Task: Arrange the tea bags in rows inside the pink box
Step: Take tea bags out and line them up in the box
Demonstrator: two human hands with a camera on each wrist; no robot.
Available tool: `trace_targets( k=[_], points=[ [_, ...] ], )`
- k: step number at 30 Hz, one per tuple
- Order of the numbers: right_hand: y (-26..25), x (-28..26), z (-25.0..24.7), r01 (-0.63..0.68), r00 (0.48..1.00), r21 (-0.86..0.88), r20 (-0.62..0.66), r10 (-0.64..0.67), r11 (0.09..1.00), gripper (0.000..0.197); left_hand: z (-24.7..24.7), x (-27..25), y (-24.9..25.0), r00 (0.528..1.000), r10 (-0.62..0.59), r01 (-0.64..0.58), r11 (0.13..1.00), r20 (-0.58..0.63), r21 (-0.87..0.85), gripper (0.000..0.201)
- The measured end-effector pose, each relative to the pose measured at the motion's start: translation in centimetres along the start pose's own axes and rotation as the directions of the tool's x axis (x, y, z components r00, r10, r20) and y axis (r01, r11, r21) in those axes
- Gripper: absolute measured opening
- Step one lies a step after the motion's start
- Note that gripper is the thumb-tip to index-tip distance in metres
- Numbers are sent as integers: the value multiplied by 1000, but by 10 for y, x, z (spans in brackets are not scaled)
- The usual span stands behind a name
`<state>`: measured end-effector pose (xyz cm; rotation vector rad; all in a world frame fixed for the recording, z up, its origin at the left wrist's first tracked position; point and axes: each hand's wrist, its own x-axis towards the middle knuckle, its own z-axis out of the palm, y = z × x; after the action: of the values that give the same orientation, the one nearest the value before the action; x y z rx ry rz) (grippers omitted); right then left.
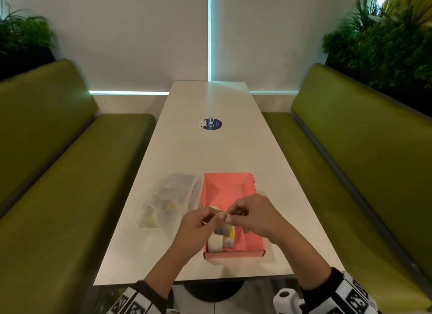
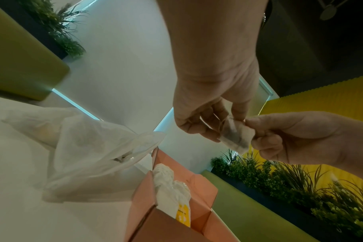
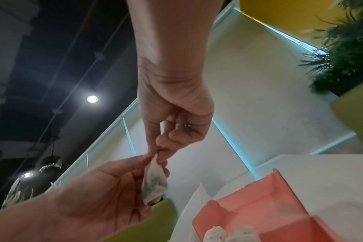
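Both hands, left hand [image 1: 194,229] and right hand [image 1: 254,216], pinch one limp paper tea bag [image 2: 235,136] between fingertips above the pink box [image 1: 247,227], lower centre of head view. Cardboard box holds several tea bags [image 1: 222,241] at its near-left end. Crinkled translucent plastic bag [image 1: 168,199] lies left, more bags inside.

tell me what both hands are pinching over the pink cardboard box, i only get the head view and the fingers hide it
observer: A small white paper tea bag with dark leaves inside; the left hand and the right hand each pinch it.
operator: is it touching the box
observer: No. In the right wrist view it hangs in the air above the pink cardboard box, touching only fingers.
operator: is the plastic bag sealed
observer: No. The clear plastic bag lies with its mouth gaping toward the box.
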<state>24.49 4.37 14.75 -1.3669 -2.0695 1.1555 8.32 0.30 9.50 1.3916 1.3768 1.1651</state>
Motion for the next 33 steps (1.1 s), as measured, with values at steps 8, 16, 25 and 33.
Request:
trace_targets(
  k=[8, 16, 25, 33],
  points=[
    [4, -2, 7, -16, 998, 51, -54, 19, 999, 12, 1, 1, 5, 999, -24, 23, 999, -39, -27, 44],
    [7, 2, 5, -58, 991, 328, -99, 95, 943, 14, 1, -1, 5, 999, -12, 7, 990, -38, -143, 18],
    [12, 1, 8, -129, 983, 467, -58, 177, 875, 8, 1, -1, 5, 999, -29, 25, 986, -22, -163, 7],
    [9, 1, 5, -183, 977, 628, 32, 210, 757, 11, -1, -2, 4, 1000, -14, 13, 990, -3, -140, 19]
  ],
)
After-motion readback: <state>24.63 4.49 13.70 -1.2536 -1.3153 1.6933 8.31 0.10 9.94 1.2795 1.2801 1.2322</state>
